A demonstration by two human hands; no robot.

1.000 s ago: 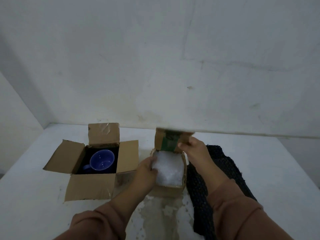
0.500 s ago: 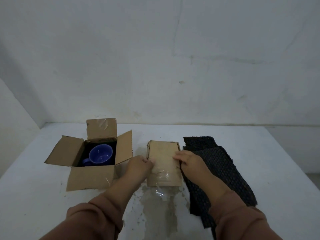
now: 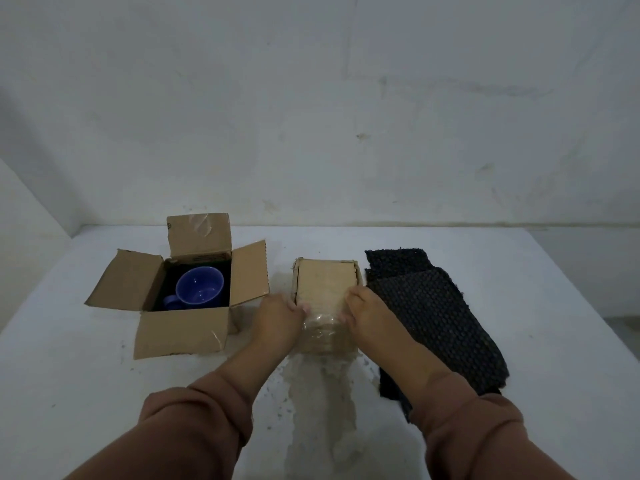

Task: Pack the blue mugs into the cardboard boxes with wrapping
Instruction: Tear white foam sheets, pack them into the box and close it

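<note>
- Folded shut now: the small box (image 3: pixel 325 289), which a second ago gaped with white padding showing, has its flaps down
- Left hand (image 3: pixel 278 315) and right hand (image 3: pixel 369 308) clasp its near corners, fingertips bent onto the lid, holding it closed
- At its 9 o'clock, the open box (image 3: pixel 180 330) holds a blue mug (image 3: pixel 199 289), upright and uncovered
- At its 3 o'clock, black wrapping (image 3: pixel 433 317) lies just beside it on the table (image 3: pixel 519 306)
- One box looks packed, I judge; the open one wants covering and closing next

No text is readable; a small dark mark on the open brown cardboard box's (image 3: pixel 180 329) far flap (image 3: pixel 199 235) is illegible.
</note>
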